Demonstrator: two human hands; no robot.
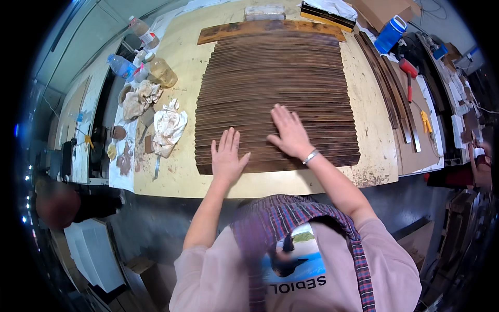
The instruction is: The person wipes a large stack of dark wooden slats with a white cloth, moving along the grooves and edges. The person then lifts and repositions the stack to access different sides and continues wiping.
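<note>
A large ribbed panel of dark brown wooden slats (270, 78) lies flat on the pale work table (182, 182). My left hand (227, 157) rests on its near left part, fingers stretched out and pointing away from me. Farther in and to the right, my right hand (291, 133) lies on the slats with its thumb spread from the fingers. A metal band circles the right wrist. Neither hand holds anything. Along the panel's far edge runs a lighter brown board (228, 32).
On the left are crumpled stained cloths (169, 127), a jar of yellowish liquid (161, 70) and plastic bottles (122, 66). Long dark wood strips (379, 78), a red mallet (408, 73) and a blue jug (391, 34) are on the right. Other people stand at both sides.
</note>
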